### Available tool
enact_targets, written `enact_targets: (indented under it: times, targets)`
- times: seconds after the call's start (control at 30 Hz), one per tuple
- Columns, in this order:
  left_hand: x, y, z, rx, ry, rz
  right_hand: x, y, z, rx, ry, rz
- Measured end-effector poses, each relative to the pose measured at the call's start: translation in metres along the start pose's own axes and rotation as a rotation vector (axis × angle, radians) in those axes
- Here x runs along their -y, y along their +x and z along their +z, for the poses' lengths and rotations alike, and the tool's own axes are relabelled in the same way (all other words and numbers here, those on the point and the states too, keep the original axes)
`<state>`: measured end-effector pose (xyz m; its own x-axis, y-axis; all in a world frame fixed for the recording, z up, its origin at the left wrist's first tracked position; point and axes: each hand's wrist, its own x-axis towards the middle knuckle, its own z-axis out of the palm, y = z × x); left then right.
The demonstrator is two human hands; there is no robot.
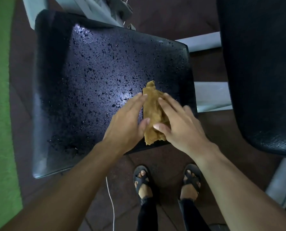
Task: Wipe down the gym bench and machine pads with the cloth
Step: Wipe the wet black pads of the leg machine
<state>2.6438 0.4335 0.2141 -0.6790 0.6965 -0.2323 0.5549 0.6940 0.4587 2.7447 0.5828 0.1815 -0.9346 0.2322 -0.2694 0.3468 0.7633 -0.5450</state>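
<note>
While the black seat pad (95,77) lies speckled with droplets across most of its top, a folded tan cloth (153,114) rests on its near right part, close to the front edge. Both hands are on that cloth. The left hand (127,124) lies along the cloth's left side with fingers stretched out flat and the thumb touching the fabric; it is spread rather than clenched. The right hand (178,124) covers the cloth's right side, fingers extended forward over the fold and thumb pressed on the lower part, likewise flat and not curled round it. Between the two hands a strip of the cloth shows, and its far tip pokes out beyond the fingertips.

A second black pad (262,72) stands well to the right, apart from the wet one, with pale grey frame bars (212,97) visible between them. More grey frame (92,9) rises behind the seat pad's far edge. Below the pad, on the dark brown floor (172,22), two feet in black sandals (142,180) stand side by side, and a thin white cord (111,202) hangs down beside the left one. A green surface (0,97) runs along the left border.
</note>
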Motion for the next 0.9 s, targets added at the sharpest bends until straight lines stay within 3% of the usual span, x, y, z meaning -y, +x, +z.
enact_targets:
  times: [0.1, 0.13, 0.2, 0.27, 0.37, 0.43, 0.7, 0.9]
  targets:
    - [0.011, 0.012, -0.007, -0.137, 0.033, -0.006, 0.009, 0.005, 0.011, -0.286, 0.09, 0.056]
    - [0.015, 0.018, -0.008, -0.182, 0.073, -0.003, 0.016, 0.01, 0.017, -0.313, 0.098, 0.076]
    - [0.025, 0.03, -0.012, -0.23, 0.216, 0.008, 0.034, 0.021, 0.033, -0.235, 0.074, 0.097]
    - [0.036, 0.035, -0.013, -0.17, 0.39, -0.011, 0.045, 0.029, 0.053, -0.176, 0.034, 0.102]
    - [0.053, 0.033, -0.005, -0.021, 0.578, -0.081, 0.044, 0.033, 0.069, -0.226, 0.003, 0.124]
    - [0.059, 0.03, 0.002, -0.008, 0.652, -0.094, 0.04, 0.033, 0.073, -0.235, -0.013, 0.11]
    - [0.058, 0.031, 0.003, -0.022, 0.676, -0.109, 0.033, 0.041, 0.071, -0.211, -0.037, 0.109]
    - [0.057, 0.032, 0.007, -0.028, 0.662, -0.126, 0.016, 0.094, 0.047, -0.243, -0.027, 0.151]
